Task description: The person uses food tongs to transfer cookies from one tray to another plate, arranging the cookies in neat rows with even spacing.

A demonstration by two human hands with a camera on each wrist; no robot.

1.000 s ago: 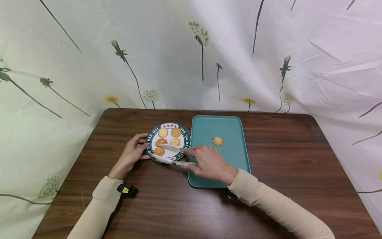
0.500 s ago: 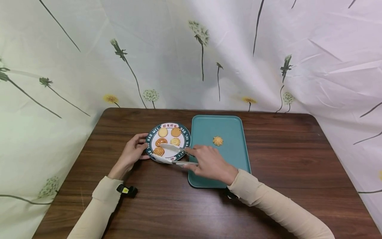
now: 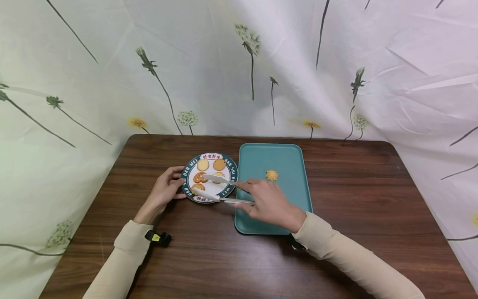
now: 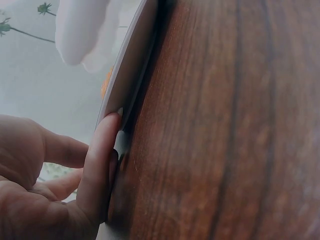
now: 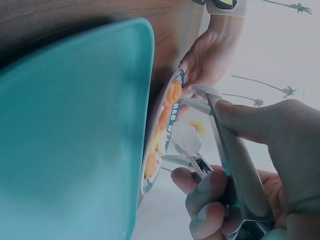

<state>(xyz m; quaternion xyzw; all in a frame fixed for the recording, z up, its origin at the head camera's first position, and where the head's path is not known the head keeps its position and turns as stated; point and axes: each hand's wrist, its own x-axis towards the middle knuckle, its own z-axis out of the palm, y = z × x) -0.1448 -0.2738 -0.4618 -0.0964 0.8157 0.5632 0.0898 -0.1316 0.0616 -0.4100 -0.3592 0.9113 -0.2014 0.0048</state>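
My left hand [image 3: 164, 189] holds the left rim of a round plate [image 3: 231, 166] with a dark green lettered border. Several cookies lie on it, among them a pale round one [image 3: 203, 165], a brown round one [image 3: 219, 165] and a pretzel-shaped one [image 3: 199, 177]. With my right hand [image 3: 271, 204] I grip metal tongs [image 5: 240, 170] with white tips. Those tips stand apart over the plate's lower half, partly covering a swirl cookie [image 3: 198, 187] and a golden cookie [image 3: 218, 175]. Nothing is visibly pinched between them.
Right of the plate, close against it, lies a teal rectangular tray [image 3: 270, 155] bearing one flower-shaped cookie [image 3: 271, 175]. Both rest on a brown wooden table [image 3: 354, 199]. A white cloth printed with dandelions [image 3: 216, 74] hangs behind the table's far edge.
My right hand and the tongs have shifted slightly to the right, and the tongs' tips now sit differently over the lower cookies. The left hand keeps its hold on the plate.
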